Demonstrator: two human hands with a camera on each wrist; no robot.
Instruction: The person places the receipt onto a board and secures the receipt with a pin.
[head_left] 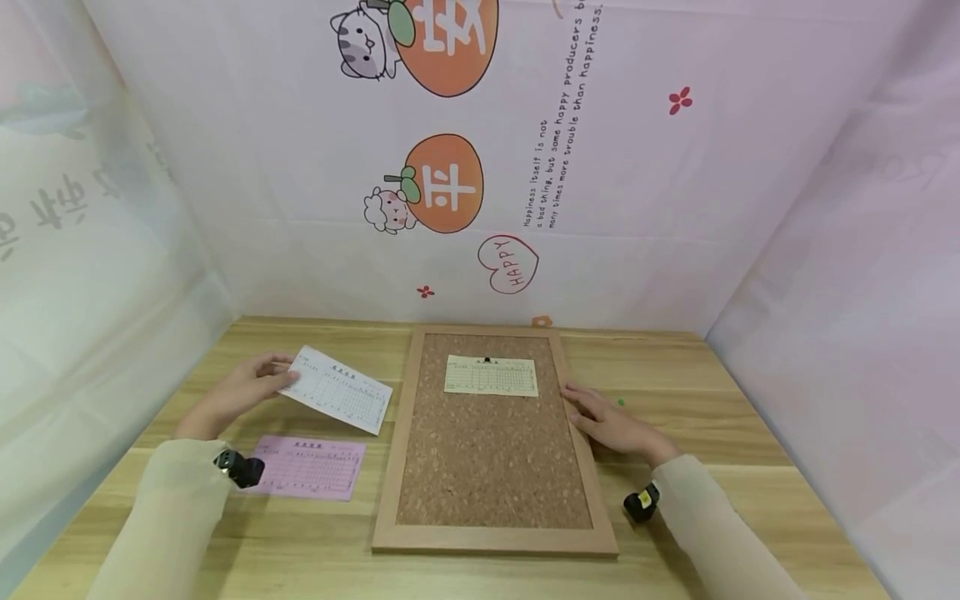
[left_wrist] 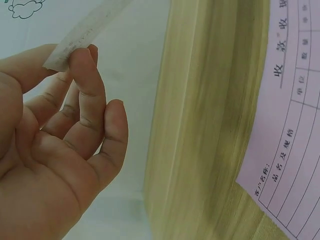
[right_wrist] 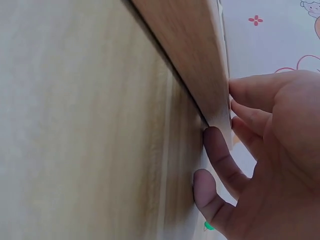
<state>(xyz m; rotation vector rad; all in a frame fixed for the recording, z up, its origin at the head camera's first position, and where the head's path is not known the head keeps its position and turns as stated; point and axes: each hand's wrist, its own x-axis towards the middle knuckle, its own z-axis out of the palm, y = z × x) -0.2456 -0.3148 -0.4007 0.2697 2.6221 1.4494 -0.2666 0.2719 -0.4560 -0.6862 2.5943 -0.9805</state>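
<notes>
Holding a white slip (head_left: 339,401) by its near end, the left hand (head_left: 242,393) pinches it between thumb and fingers (left_wrist: 82,80), lifted clear of the bench (head_left: 750,433). The slip judges light, thin and limp; it sags beyond the hand, so an edge pinch suits, kept gentle against creasing. The right hand (head_left: 611,425) lies flat, fingers straight, against the cork board (head_left: 491,442) frame. A pink slip (head_left: 311,467) lies just below the left hand.

print on white slip (head_left: 339,389) too small to read, pink form (left_wrist: 291,125) cut off by frame edge
</notes>
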